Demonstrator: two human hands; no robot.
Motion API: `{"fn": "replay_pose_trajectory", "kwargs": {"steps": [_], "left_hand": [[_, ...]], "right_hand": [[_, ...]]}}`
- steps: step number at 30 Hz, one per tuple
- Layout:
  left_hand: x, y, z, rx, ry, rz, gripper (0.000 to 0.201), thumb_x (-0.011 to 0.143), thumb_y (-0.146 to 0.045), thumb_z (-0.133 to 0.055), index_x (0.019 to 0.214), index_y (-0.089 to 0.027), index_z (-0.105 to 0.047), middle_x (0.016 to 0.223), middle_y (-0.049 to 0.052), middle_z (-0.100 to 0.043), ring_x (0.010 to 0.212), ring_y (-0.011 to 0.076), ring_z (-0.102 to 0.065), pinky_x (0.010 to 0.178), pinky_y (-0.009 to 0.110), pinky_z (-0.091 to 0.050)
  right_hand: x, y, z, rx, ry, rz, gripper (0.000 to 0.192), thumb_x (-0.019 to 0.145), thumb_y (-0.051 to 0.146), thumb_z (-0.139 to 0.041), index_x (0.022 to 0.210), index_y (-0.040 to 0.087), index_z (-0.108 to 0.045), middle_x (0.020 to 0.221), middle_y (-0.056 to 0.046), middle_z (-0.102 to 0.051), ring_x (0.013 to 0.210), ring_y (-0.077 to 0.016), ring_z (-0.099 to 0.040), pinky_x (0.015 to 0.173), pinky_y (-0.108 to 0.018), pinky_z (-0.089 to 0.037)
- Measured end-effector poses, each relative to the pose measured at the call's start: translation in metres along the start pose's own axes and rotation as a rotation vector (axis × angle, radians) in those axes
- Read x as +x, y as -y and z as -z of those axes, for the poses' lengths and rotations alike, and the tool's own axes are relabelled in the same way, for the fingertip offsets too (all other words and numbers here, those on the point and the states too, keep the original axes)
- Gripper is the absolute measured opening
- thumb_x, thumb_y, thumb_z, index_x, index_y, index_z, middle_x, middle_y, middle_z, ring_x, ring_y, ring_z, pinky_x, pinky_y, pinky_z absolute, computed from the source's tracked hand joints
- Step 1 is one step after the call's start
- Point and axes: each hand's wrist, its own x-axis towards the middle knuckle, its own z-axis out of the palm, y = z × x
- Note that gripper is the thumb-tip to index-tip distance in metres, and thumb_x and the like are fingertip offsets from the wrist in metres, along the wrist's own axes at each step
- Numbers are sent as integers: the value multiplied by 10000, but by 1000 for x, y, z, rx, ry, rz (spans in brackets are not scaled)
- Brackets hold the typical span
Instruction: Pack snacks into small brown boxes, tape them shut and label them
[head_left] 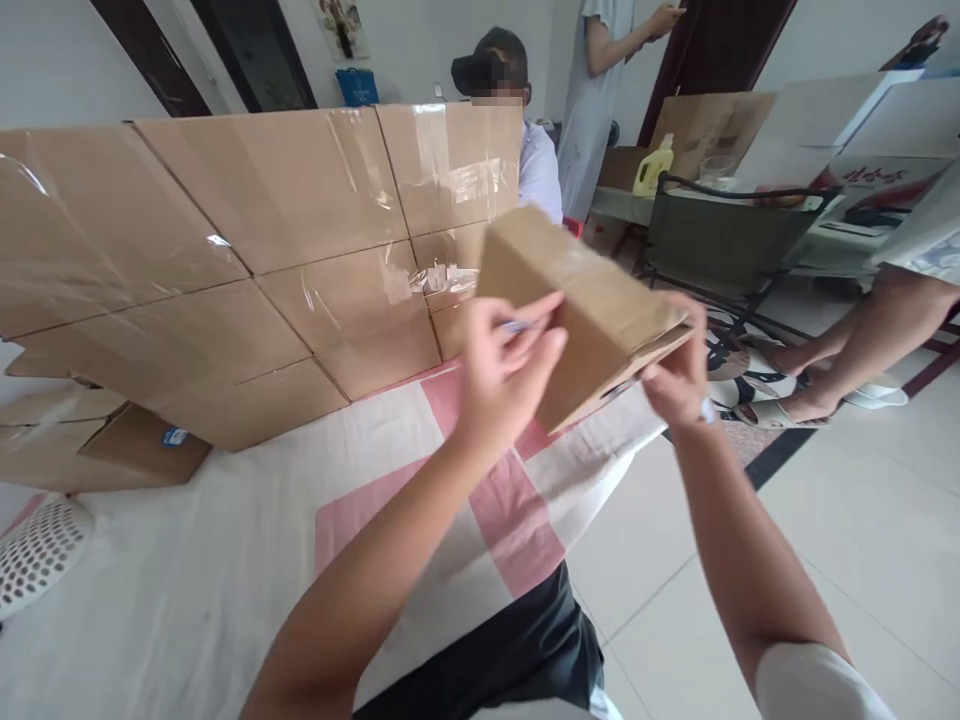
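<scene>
A small cardboard box is tilted up above the cloth-covered table, with a strip of clear tape along its top face. My right hand grips its right end, thumb at the lower edge and fingers behind, where the flaps meet. Against the box's left side is my left hand, with its fingers bent around a slim bluish-white object. Motion blur and the fingers hide most of that object, so its kind is unclear.
Large taped cartons form a stacked wall across the table. An opened carton and a white perforated item lie left. A capped person is behind the wall. A chair stands right, near another person's legs.
</scene>
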Motion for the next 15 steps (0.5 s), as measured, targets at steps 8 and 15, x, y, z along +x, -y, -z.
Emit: {"fn": "replay_pose_trajectory", "kwargs": {"steps": [8,15], "left_hand": [[65,176,-97,594,83,561,291,1000,-87,-421,1269,-161,-342,1300,251,-633,1280,269,-645,1027,393,-520],[-10,192,-79,821,374,738,349,941,-43,-442,1272,-123,-522,1114,250,-702,1125,355,-692,937,489,-535]], "right_hand": [[58,-180,40,-211,145,-301,939,670,615,-721,1438,143,-459,1353,-206,-615,1128,-306,-666,885,-416,-569],[75,-217,15,-366,200,-280,795,727,399,-664,1466,169,-479,1315,-133,-634,1001,-239,-666,901,-412,-562]]}}
